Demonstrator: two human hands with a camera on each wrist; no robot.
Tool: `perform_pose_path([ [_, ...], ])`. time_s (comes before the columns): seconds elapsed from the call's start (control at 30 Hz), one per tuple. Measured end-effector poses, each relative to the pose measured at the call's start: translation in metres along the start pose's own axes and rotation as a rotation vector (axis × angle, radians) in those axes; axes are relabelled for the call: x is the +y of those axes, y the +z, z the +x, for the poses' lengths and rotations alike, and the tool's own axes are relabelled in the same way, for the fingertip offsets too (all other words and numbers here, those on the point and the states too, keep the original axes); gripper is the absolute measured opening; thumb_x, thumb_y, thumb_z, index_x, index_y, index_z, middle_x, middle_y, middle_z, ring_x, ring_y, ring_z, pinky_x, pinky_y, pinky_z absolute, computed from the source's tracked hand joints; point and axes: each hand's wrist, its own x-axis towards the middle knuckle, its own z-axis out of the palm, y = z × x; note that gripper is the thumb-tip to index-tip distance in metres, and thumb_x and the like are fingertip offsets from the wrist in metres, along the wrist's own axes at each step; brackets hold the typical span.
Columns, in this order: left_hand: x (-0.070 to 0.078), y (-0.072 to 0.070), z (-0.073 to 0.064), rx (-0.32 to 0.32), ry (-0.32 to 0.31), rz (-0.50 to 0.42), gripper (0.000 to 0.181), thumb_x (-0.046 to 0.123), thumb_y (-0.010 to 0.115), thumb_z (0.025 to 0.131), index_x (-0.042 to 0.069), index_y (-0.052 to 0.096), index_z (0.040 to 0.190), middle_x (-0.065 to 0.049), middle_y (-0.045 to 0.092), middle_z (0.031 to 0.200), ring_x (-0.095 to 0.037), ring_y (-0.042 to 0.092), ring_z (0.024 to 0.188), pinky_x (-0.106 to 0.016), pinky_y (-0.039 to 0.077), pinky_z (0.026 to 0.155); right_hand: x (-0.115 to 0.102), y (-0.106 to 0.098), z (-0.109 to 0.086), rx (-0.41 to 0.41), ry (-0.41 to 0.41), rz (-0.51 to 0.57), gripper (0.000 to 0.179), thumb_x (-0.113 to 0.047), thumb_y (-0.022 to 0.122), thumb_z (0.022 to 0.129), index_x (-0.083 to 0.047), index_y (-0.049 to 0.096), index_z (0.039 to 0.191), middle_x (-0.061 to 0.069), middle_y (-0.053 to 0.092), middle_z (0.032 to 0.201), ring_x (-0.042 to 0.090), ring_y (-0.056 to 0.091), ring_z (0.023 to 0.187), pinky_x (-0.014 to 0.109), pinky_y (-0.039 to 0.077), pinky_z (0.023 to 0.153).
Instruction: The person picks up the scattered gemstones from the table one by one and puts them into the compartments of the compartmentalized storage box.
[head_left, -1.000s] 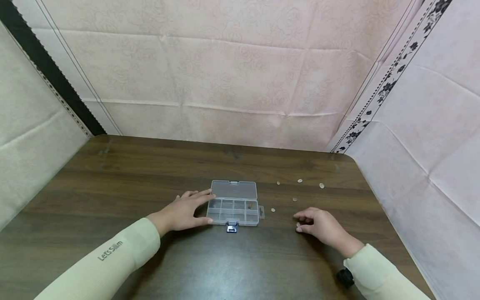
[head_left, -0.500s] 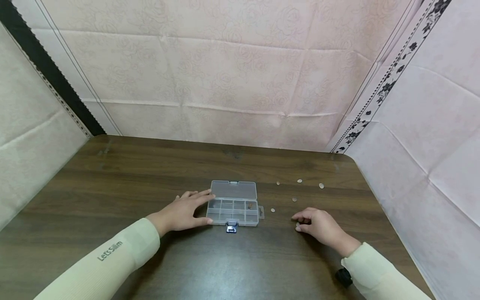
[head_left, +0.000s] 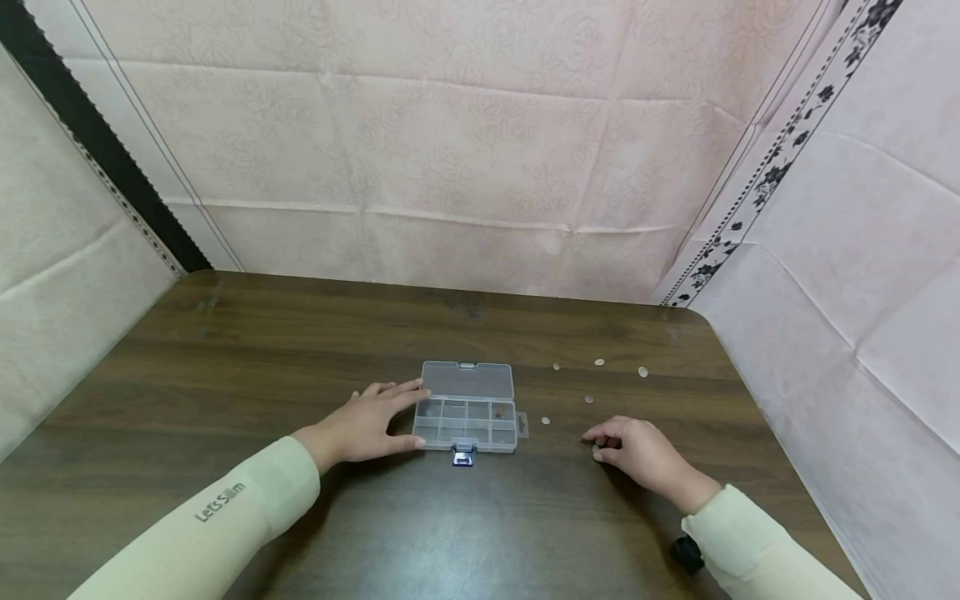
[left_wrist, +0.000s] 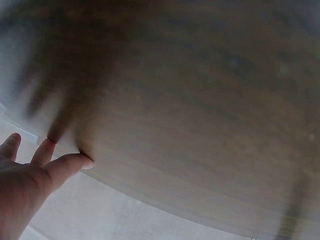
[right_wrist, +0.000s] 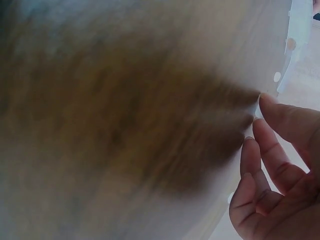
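My left hand (head_left: 365, 423) rests against the left side of a clear plastic compartment box (head_left: 465, 447). Its spread fingers reach the raised lid (head_left: 468, 381) and its thumb touches the front left corner. In the left wrist view, the left hand (left_wrist: 30, 177) shows fingers extended and apart. On the right, my right hand (head_left: 643, 450) pinches at a small pale disc (head_left: 596, 448) on the table, thumb and fingers curled around it. The right wrist view has the right hand (right_wrist: 280, 165) with thumb tip and forefinger tip close together, mostly hiding the disc.
Several small pale discs lie on the brown table (head_left: 300, 350) beyond the right hand, including one disc (head_left: 642, 372) farthest right and another (head_left: 545, 421) near the box. A small brown piece (head_left: 500, 412) sits in a right compartment. Patterned cloth (head_left: 450, 150) borders the back.
My right hand has shifted very slightly left, its fingertips still at the same small disc. The left hand and the box have stayed in place.
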Motion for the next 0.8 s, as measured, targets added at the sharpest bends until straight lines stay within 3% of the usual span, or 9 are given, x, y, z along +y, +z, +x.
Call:
perform_pose_path([
  [0.53, 0.0012, -0.0002, -0.0004, 0.000, 0.003, -0.008, 0.076, 0.060, 0.061, 0.086, 0.023, 0.039, 0.149, 0.000, 0.028, 0.158, -0.043, 0.027, 0.139, -0.076, 0.018, 0.100, -0.0004, 0.0003, 0.0007, -0.004, -0.017, 0.014, 0.017, -0.004, 0.075, 0.081, -0.012, 0.074, 0.096, -0.009, 0.062, 0.083, 0.005, 0.056, 0.076, 0.026, 0.048, 0.067],
  [0.8, 0.0008, -0.0004, 0.0000, -0.005, -0.001, -0.005, 0.076, 0.061, 0.060, 0.086, 0.024, 0.039, 0.149, 0.000, 0.027, 0.158, -0.043, 0.026, 0.140, -0.076, 0.018, 0.100, -0.0025, -0.0001, 0.0008, 0.031, -0.063, -0.032, 0.015, -0.005, 0.074, 0.083, -0.014, 0.074, 0.095, -0.009, 0.063, 0.085, 0.004, 0.055, 0.075, 0.026, 0.048, 0.065],
])
